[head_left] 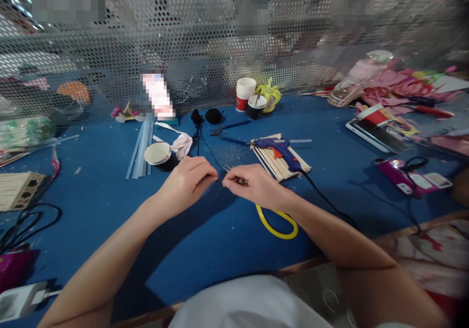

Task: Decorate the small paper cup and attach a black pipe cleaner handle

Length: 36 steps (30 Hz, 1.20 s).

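Observation:
Over the middle of the blue table (176, 250), my left hand (188, 179) and my right hand (256, 184) are close together, fingertips almost meeting. Both pinch with thumb and forefinger. A tiny dark bit shows between the two hands, too small to name. Just beyond them lies a scatter of small clear specks. A blue glue gun (282, 147) rests on a mat of pale sticks (266, 163) past my right hand. Under my right wrist a yellow loop (276, 233) sticks out. Beside my left hand stands a black-sided paper cup (166, 159).
Blue-handled pliers (223, 133), two black balls and clear glue sticks (141, 147) lie farther back. Paper cups (246, 93) stand by a perforated metal screen (205, 50). At right are a phone (377, 135) and a purple power strip (410, 179); cords run at both sides.

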{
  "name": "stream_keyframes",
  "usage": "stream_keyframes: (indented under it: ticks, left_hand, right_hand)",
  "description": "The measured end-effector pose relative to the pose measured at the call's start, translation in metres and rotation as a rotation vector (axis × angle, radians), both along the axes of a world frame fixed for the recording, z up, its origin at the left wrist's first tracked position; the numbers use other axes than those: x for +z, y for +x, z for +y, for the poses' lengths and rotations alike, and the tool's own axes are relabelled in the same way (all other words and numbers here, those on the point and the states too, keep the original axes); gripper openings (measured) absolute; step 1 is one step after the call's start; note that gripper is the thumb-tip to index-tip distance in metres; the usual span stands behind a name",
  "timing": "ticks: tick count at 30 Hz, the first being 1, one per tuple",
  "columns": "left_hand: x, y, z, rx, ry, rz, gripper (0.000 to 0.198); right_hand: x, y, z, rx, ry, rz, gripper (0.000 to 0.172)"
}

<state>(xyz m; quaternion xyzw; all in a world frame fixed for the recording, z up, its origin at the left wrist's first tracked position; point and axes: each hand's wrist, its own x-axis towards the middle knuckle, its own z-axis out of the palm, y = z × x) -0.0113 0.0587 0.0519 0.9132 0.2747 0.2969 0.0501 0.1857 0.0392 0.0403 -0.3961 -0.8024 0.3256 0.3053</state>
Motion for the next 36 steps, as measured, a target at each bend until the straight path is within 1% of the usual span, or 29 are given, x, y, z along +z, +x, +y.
stream_keyframes:
  ticks: [2,4,6,8,10,13,16,17,19,20,22,24,26,27,29,32,34,36]
  left_hand:
    - [0.0004,-0.0008,-0.0001,-0.006,-0.025,-0.032,0.008]
    - [0.0004,-0.0006,-0.0003,-0.009,-0.017,-0.058,0.007]
    - [-0.0002,0.0006,-0.0007,-0.006,0.02,-0.073,0.006]
    - [-0.001,0.0025,-0.0018,0.001,0.066,-0.064,0.005]
    - [-0.0017,0.0045,-0.0035,0.01,0.107,-0.029,0.005]
    - [-0.0012,0.0066,-0.0063,0.016,0.14,0.034,0.007]
    - [0.0002,0.0062,-0.0066,0.015,0.124,0.075,0.009]
    - [0.0007,0.0053,-0.0058,0.009,0.109,0.083,0.009]
    - [0.0016,0.0026,-0.0033,-0.017,0.053,0.079,0.011]
    - [0.002,0.001,-0.0019,-0.035,0.006,0.064,0.011]
    - [0.0028,-0.0018,0.0006,-0.063,-0.12,0.017,0.011]
    - [0.0029,-0.0031,0.0019,-0.068,-0.24,-0.03,0.011]
    - [0.0017,-0.0024,0.0016,-0.063,-0.289,-0.079,0.009]
    - [0.0006,-0.0014,0.001,-0.057,-0.271,-0.107,0.007]
    - [-0.0018,0.0012,-0.0008,-0.042,-0.16,-0.148,0.005]
    - [-0.0037,0.0047,-0.0036,-0.017,0.039,-0.109,0.005]
    - [-0.0031,0.0058,-0.0048,-0.008,0.101,-0.028,0.008]
    - [-0.0017,0.0059,-0.005,-0.003,0.109,0.044,0.01]
  right_hand:
    - [0.0007,0.0004,-0.0002,-0.027,-0.111,0.082,0.018]
    - [0.0007,0.0002,0.0,-0.063,-0.2,0.158,0.022]
    - [0.0001,-0.0004,0.0004,-0.099,-0.247,0.207,0.023]
    - [-0.0012,-0.0011,0.0008,-0.134,-0.248,0.217,0.023]
    - [-0.0029,-0.0016,0.0011,-0.161,-0.202,0.186,0.023]
    - [-0.0048,-0.002,0.0011,-0.153,-0.029,0.059,0.019]
    - [-0.0052,-0.0019,0.0012,-0.041,0.16,-0.099,0.017]
    - [-0.0048,-0.0017,0.0012,0.013,0.192,-0.128,0.017]
    - [-0.0034,-0.0008,0.0011,0.106,0.195,-0.124,0.017]
    - [-0.0024,-0.0002,0.0009,0.13,0.165,-0.091,0.017]
    - [0.0,0.0012,0.0005,0.131,0.041,0.0,0.016]
    - [0.0019,0.0023,0.0001,0.082,-0.108,0.1,0.018]
    - [0.0024,0.0024,0.0,0.011,-0.208,0.178,0.021]
    - [0.0021,0.0022,0.0001,-0.028,-0.219,0.206,0.022]
    - [0.0008,0.0011,0.0003,-0.1,-0.188,0.22,0.021]
    - [-0.0014,-0.0008,0.0002,-0.155,-0.04,0.125,0.018]
    - [-0.0022,-0.0015,-0.0002,-0.136,0.083,0.014,0.016]
    - [-0.0024,-0.0015,-0.0006,-0.072,0.179,-0.097,0.016]
